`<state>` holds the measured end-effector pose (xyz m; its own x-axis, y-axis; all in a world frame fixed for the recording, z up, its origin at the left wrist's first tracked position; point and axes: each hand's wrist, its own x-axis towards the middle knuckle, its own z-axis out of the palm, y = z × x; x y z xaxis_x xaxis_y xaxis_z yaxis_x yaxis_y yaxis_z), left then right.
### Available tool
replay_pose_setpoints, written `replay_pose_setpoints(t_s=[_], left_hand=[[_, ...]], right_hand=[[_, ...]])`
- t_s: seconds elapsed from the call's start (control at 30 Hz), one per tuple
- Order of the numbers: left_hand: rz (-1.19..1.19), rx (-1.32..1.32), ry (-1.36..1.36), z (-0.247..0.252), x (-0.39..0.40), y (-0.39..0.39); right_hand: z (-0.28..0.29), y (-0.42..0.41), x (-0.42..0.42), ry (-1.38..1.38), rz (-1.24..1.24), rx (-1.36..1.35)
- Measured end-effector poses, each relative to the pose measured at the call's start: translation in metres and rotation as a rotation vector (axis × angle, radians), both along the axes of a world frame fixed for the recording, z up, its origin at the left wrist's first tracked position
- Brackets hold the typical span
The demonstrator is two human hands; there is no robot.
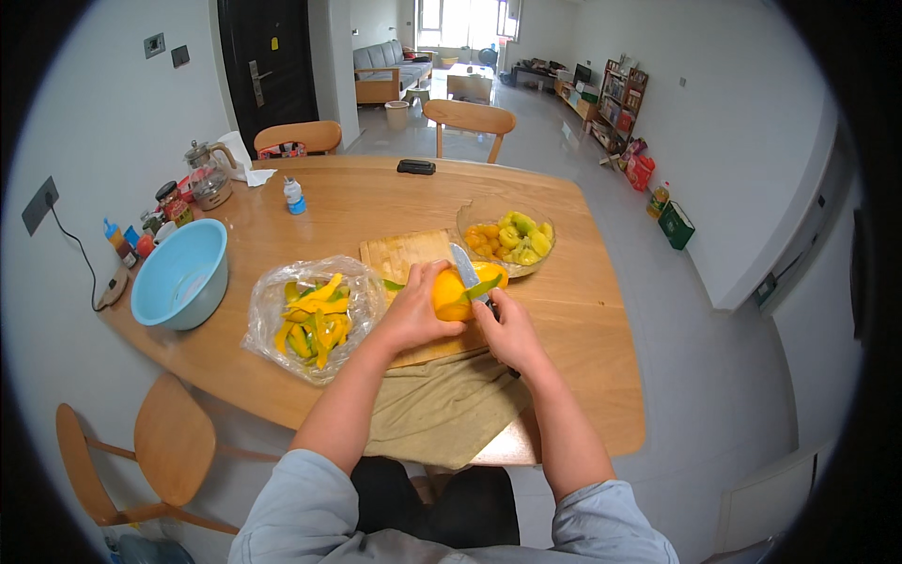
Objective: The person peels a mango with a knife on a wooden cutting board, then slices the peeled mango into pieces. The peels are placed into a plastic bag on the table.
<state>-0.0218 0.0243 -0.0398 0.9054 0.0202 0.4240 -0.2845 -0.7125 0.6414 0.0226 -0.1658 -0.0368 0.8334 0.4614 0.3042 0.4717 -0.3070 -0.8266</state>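
Observation:
Above a wooden cutting board (pixel 400 249), my left hand (pixel 421 310) grips a large yellow mango (pixel 451 296), partly peeled. My right hand (pixel 511 331) holds a knife (pixel 463 265) by its dark handle, the blade lying against the fruit. A strip of green peel (pixel 483 287) runs across the blade near my right thumb. Left of the board, an opened clear plastic bag (pixel 264 314) holds yellow and green peels (pixel 317 317). A glass bowl (pixel 546 257) with orange and yellow-green fruit pieces stands beyond the board on the right.
A light blue basin (pixel 158 285) stands at the table's left, near jars and a glass teapot (pixel 209 180). A small bottle (pixel 294 196) and a black object (pixel 416 167) lie farther back. A tan cloth (pixel 440 409) hangs over the wooden table's (pixel 585 338) front edge.

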Motion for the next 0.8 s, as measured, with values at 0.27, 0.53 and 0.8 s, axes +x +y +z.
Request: replay_pose_setpoints(t_s=[0.27,0.53,0.8], left_hand=[[0.02,0.081,0.005,0.005,0.001,-0.003],[0.019,0.007,0.004,0.005,0.006,-0.007],[0.005,0.019,-0.065,-0.002,0.013,-0.014]], right_hand=[[0.0,0.001,-0.001,0.053,0.041,0.019],[0.01,-0.005,-0.002,-0.13,-0.161,-0.087],[0.007,-0.002,-0.004,-0.187,-0.132,-0.109]])
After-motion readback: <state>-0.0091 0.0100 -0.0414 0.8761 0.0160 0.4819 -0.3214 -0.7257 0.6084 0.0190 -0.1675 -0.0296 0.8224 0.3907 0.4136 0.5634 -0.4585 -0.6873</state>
